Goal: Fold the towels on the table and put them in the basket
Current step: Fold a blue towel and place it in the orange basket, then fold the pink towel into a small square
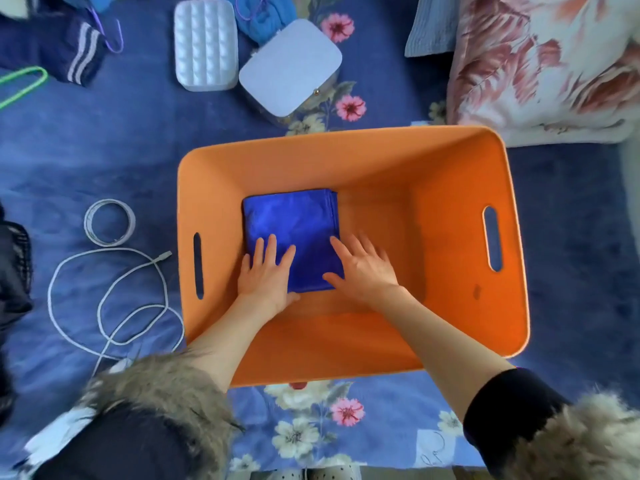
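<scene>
head view: both hands are pressing a folded blue towel (292,233) inside the orange basket (450,161), frame centre.
left hand (265,277) and right hand (362,270) are lying flat, fingers straight and apart.

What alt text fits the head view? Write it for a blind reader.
Both hands, left hand and right hand, press flat on a folded blue towel inside an orange basket, on a blue floral cloth.

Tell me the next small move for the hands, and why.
Probably lift both hands straight out of the orange basket. The folded blue towel already lies flat on its floor, with the left hand and right hand resting open-fingered on its near edge.
</scene>
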A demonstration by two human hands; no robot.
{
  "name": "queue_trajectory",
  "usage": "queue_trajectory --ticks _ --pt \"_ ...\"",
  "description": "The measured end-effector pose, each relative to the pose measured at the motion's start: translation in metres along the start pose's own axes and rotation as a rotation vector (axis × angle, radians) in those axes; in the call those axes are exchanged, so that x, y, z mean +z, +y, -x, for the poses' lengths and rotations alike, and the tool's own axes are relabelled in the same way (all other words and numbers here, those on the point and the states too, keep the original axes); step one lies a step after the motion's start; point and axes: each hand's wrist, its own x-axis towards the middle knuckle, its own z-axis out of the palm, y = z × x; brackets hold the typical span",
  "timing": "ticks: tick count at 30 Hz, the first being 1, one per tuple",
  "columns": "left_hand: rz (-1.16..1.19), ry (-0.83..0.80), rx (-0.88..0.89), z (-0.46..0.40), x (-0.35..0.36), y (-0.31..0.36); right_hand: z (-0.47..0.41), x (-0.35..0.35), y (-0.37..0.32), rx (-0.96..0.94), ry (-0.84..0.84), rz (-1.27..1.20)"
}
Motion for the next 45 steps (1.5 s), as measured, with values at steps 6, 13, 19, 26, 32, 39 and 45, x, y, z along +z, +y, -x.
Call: queue_trajectory --ticks 6,13,19,26,32,39,45 --pt "0.213 0.279 0.175 0.068 -0.038 0.031 0.090 -0.047 0.004 0.102 0.269 -0.159" --pt "0.367 0.524 0.419 0.167 -0.089 0.076 0.234 -0.089 0.017 0.279 0.651 -0.294" --pt "0.230 0.548 0.779 0.220 -0.113 0.129 0.343 -0.072 0.026 0.576 0.840 -0.320" --pt "-0.025 0.454 1.144 0.288 -0.089 0.182 0.458 0.001 -0.004 0.921 0.949 -0.481" --pt "-0.212 0.293 1.444 0.379 -0.022 0.230 0.562 0.082 -0.055 1.252 1.068 -0.593" --pt "-0.423 0.164 1.850 0.502 0.081 0.253 0.671 0.188 -0.160 1.664 1.031 -0.677" --pt "-0.575 0.032 2.118 0.604 0.177 0.200 0.732 0.279 -0.292 1.977 1.015 -0.798"
